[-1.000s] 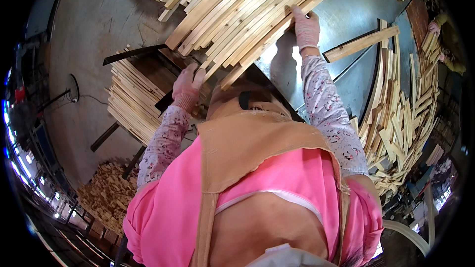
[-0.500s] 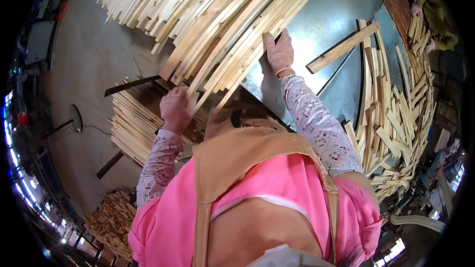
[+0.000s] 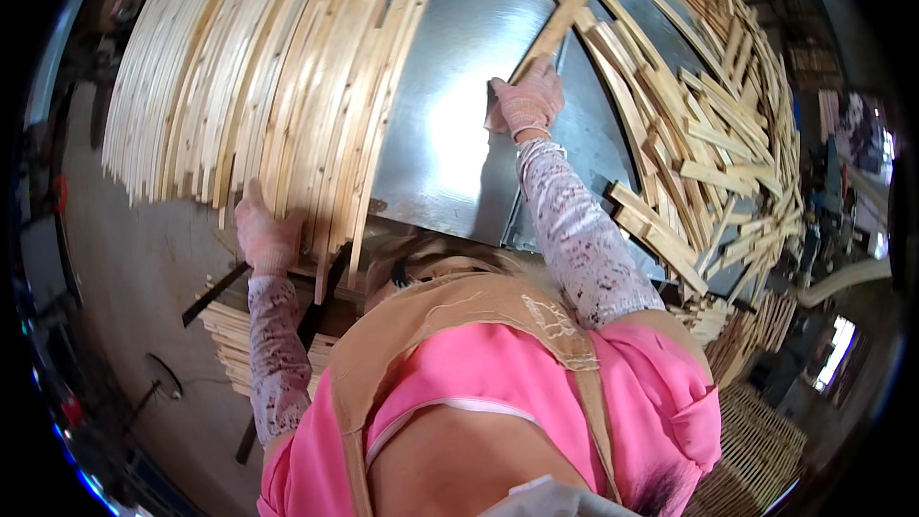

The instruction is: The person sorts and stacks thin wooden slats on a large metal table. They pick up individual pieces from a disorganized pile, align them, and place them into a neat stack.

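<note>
My right hand (image 3: 532, 101), in a pale pink glove, is closed around the near part of a single wooden strip (image 3: 560, 24). That strip slants across the metal table top (image 3: 436, 148), its far end touching the pile on the right. My left hand (image 3: 269, 233), gloved too, is at the near ends of a row of wooden strips (image 3: 278, 86). Its fingers are spread against the ends, and some are partly hidden by the wood. The strips lie side by side, several sticking out over the table's near edge.
A loose heap of wooden strips (image 3: 713, 148) covers the right side of the table. Below my left arm is a lower stack of strips (image 3: 228, 330) with dark bars (image 3: 215, 294) beside it. A slatted wooden stack (image 3: 751, 445) stands at the lower right.
The view has turned, so the row appears further left. My right hand has left the row's edge and taken hold of the single strip. My left hand stays at the near ends, fingers more spread.
</note>
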Motion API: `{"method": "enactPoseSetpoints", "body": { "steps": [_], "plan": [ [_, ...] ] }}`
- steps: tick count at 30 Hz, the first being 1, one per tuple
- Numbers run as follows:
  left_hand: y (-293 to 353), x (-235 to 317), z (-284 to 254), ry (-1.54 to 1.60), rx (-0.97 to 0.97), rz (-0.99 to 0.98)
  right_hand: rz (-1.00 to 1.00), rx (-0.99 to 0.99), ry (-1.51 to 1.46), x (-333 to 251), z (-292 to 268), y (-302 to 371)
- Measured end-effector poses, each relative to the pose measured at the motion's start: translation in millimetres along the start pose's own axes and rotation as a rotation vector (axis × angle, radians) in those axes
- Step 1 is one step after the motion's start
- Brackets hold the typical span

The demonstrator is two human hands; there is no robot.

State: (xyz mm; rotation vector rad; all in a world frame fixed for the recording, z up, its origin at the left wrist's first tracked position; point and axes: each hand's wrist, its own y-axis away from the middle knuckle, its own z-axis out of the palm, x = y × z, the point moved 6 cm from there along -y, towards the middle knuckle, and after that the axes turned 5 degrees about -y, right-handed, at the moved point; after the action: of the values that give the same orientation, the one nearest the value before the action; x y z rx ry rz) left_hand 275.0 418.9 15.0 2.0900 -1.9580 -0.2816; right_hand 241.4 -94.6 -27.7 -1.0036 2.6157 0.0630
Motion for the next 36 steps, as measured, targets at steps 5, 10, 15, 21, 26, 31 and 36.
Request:
{"method": "enactPoseSetpoints", "body": {
  "steps": [5,10,15,21,26,31,36],
  "plan": [
    [11,13,22,0.017,-0.008,0.069,0.322,-0.173,-0.545,12,-22,34],
    [14,3,23,0.043,-0.019,0.121,-0.438,-0.902,-0.124,-76,35,200],
    [26,13,19,-0.040,-0.031,0.084,-0.402,-1.081,-0.474,-69,15,223],
    [48,36,23,-0.051,0.245,0.322,-0.067,-0.298,-0.134,234,-158,130],
    [102,189,51,0.388,0.072,0.494,-0.005,-0.069,0.435,513,-226,169],
    [180,345,117,0.520,-0.059,0.805,0.022,-0.395,0.305,551,-224,166],
    [306,499,144,0.540,-0.537,1.039,-0.074,-0.262,-0.109,471,-242,119]
  ]
}}
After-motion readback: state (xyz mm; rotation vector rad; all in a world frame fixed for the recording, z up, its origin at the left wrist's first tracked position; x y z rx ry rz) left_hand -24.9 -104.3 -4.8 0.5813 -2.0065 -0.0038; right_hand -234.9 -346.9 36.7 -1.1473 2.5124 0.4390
